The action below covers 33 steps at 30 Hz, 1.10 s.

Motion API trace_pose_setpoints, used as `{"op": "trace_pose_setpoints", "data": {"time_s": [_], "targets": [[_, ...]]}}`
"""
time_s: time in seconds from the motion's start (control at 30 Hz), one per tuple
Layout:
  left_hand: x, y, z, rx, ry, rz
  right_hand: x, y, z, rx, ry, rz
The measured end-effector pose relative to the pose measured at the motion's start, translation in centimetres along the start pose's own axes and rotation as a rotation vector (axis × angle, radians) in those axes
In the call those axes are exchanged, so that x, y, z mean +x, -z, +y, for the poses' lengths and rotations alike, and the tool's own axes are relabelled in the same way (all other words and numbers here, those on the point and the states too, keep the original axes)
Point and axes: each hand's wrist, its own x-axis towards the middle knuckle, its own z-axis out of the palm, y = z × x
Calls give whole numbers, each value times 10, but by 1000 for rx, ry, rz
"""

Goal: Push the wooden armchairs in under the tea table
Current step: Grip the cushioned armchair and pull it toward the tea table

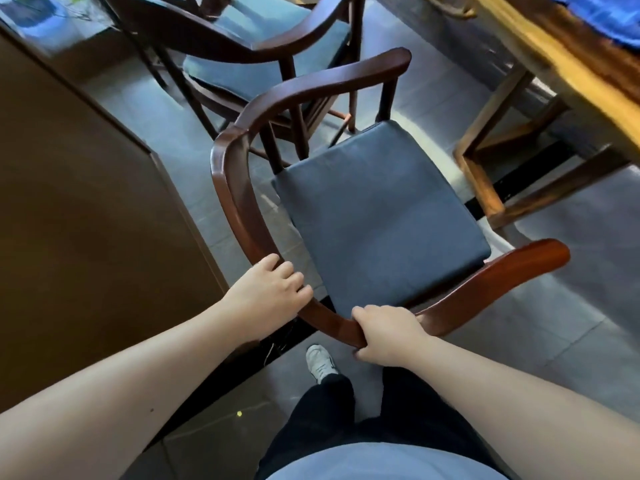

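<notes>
Now your left hand (268,294) wraps the near armchair's (377,216) curved back rail at lower centre, and your right hand (386,336) clamps the same rail just beside it. A second armchair (242,64) stands upper centre. At upper right, the bench (568,67) is apart from both.

Near armchair (232,202): dark reddish-brown wood, plain slate-blue cushion (377,216). Far armchair (277,39): same brown frame, blue cushion. Table (554,64) was golden-yellow wood, darker legs, bright blue cloth (613,15) on top. Floor (571,306): grey tiles.
</notes>
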Motion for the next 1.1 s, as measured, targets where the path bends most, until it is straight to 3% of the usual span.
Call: {"op": "trace_pose_setpoints", "data": {"time_s": [0.17,0.43,0.8,1.1], "targets": [[10,8,-17,90,5,-43,1,-1,-1,-12,-15,40],[15,13,-11,39,-27,-73,0,6,12,-151,85,-32],[98,58,97,90,-21,-89,-79,20,129,-296,41,-152],[136,76,133,0,-2,-37,-104,36,182,-290,30,-218]]}}
